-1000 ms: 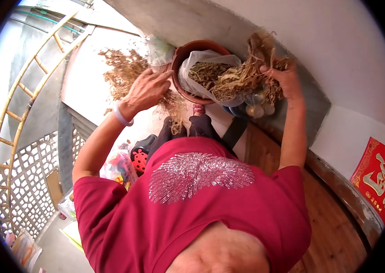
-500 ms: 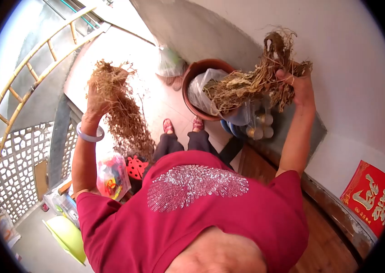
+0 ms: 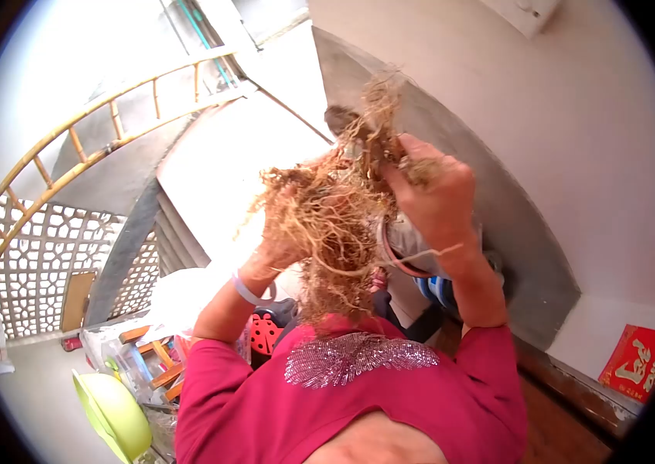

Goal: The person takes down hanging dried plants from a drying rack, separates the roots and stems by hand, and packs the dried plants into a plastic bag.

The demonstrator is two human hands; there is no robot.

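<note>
My left hand (image 3: 277, 236), below a pale bracelet, is closed on a bundle of dried plants (image 3: 327, 209) with tangled, root-like strands toward me. To its right, my right hand (image 3: 436, 189) grips a second dried bunch (image 3: 374, 127) by its stems, fingers wrapped round it. Both bunches meet in front of my chest, so where one ends and the other begins is hard to tell. Behind my right hand, the brown pot (image 3: 405, 265) with a plastic bag is mostly hidden.
A bamboo ladder (image 3: 88, 158) curves across the left, before a patterned lattice (image 3: 41, 255). At lower left are a lime-green basin (image 3: 115, 414) and a box of odds and ends. A red paper sign (image 3: 635, 363) is on the right wall.
Both hands have come together in front of me with their bunches. The left hand, over the pot's side a second ago, took up its bundle; the right lifted its bunch away from the pot.
</note>
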